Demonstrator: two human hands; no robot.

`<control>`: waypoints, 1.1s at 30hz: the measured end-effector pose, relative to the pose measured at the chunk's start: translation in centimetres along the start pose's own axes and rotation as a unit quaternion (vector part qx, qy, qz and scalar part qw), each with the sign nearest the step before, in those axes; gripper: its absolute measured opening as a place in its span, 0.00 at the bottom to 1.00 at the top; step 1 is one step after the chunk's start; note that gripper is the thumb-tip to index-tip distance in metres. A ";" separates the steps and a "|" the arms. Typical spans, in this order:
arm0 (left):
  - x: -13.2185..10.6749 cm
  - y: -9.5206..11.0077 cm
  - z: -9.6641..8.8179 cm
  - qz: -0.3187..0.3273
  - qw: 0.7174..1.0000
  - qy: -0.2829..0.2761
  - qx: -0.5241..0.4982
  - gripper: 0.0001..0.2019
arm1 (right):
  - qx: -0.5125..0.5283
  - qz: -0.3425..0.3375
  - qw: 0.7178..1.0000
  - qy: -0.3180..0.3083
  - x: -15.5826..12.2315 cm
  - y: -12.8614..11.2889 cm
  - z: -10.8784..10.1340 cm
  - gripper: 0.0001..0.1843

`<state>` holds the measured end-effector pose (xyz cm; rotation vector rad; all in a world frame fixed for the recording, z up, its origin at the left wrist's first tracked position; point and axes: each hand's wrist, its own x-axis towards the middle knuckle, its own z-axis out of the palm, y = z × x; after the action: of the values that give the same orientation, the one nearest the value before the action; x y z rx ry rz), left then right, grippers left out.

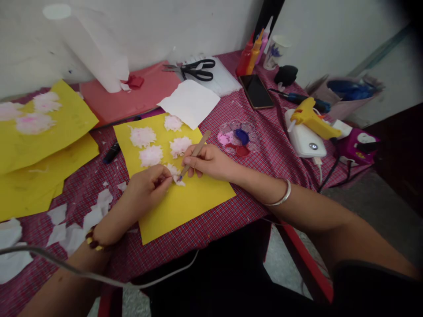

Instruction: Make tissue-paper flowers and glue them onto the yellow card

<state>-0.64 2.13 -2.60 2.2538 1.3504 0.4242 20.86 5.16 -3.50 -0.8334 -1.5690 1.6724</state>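
Note:
A flat wooden craft stick [200, 144] is gripped in my right hand [209, 162], its lower end touching a small piece of white tissue paper [178, 180] that has a bluish spot on it. My left hand [152, 185] pinches the edge of that tissue piece. Both hands are over a yellow sheet of paper [185, 209]. Several ruffled pale pink tissue flowers, such as this tissue flower [151, 156], lie on the sheet. Right of my right hand sits a clear flower-shaped palette [254, 127] with pink, blue and red paint.
Loose white tissue squares [57, 213] and more yellow sheets [39, 154] lie at the left. Black-handled scissors [198, 69], a white sheet [190, 103], a phone [256, 91], paint bottles [245, 57] and a yellow glue gun [312, 119] are farther back. A cable [109, 281] crosses in front.

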 end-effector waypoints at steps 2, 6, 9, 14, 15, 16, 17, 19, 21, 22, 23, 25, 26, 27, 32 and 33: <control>0.1 -0.1 0.0 -0.009 1.000 -0.006 -0.014 0.08 | -0.012 -0.008 1.000 -0.006 0.0 0.2 0.1 0.06; 0.1 -0.1 -0.1 -0.017 1.000 -0.011 -0.023 0.10 | -0.046 -0.028 0.998 -0.018 -0.3 0.5 0.3 0.08; 0.1 0.0 -0.3 -0.015 0.999 -0.009 -0.029 0.14 | -0.077 -0.048 0.996 -0.021 -0.6 0.6 0.5 0.09; -0.3 -0.1 -0.6 -0.025 0.998 0.003 -0.057 0.16 | -0.112 -0.048 0.992 -0.019 -1.0 0.6 0.9 0.10; -0.4 -0.2 -0.6 -0.029 0.998 0.008 -0.060 0.15 | -0.104 -0.043 0.994 -0.017 -0.9 0.6 0.9 0.10; -0.5 -0.2 -0.4 -0.034 0.997 0.014 -0.061 0.13 | -0.086 -0.035 0.996 -0.012 -0.8 0.6 0.9 0.09; -0.5 -0.3 -0.3 -0.039 0.997 0.022 -0.061 0.12 | -0.059 -0.025 0.998 -0.001 -0.7 0.6 0.9 0.09; -0.4 -0.5 0.2 -0.053 0.996 0.039 -0.063 0.10 | 0.015 0.003 0.999 0.052 -0.3 0.6 0.7 0.09; -0.3 -0.5 0.4 -0.073 0.991 0.050 -0.097 0.07 | 0.090 0.033 0.988 0.121 0.1 0.4 0.3 0.11; -0.2 -0.5 0.3 -0.085 0.987 0.052 -0.129 0.07 | 0.116 0.045 0.982 0.145 0.3 0.3 0.1 0.12; -0.3 -0.5 -0.1 -0.100 0.979 0.056 -0.167 0.06 | 0.134 0.056 0.977 0.158 0.3 0.2 0.0 0.12; -1.0 -0.4 -1.6 -0.138 0.957 0.099 -0.235 0.07 | 0.146 0.073 0.974 0.157 0.3 -0.1 -0.1 0.12; -1.6 -0.4 -2.8 -0.163 0.944 0.135 -0.253 0.08 | 0.145 0.078 0.975 0.152 0.2 -0.2 0.0 0.12; -2.4 -0.5 -4.1 -0.187 0.930 0.180 -0.258 0.08 | 0.143 0.079 0.976 0.147 0.1 -0.3 0.1 0.12; -7.9 -1.6 -9.7 -0.265 0.918 0.253 -0.150 0.13 | 0.136 0.064 0.981 0.122 -0.2 -0.3 0.6 0.11; -8.8 -1.9 -10.0 -0.277 0.925 0.234 -0.113 0.16 | 0.136 0.064 0.982 0.117 -0.2 -0.2 0.7 0.11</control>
<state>-11.07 -2.47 4.57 1.5347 1.9766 0.8914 20.45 4.59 -3.24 -0.9604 -1.1191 1.7588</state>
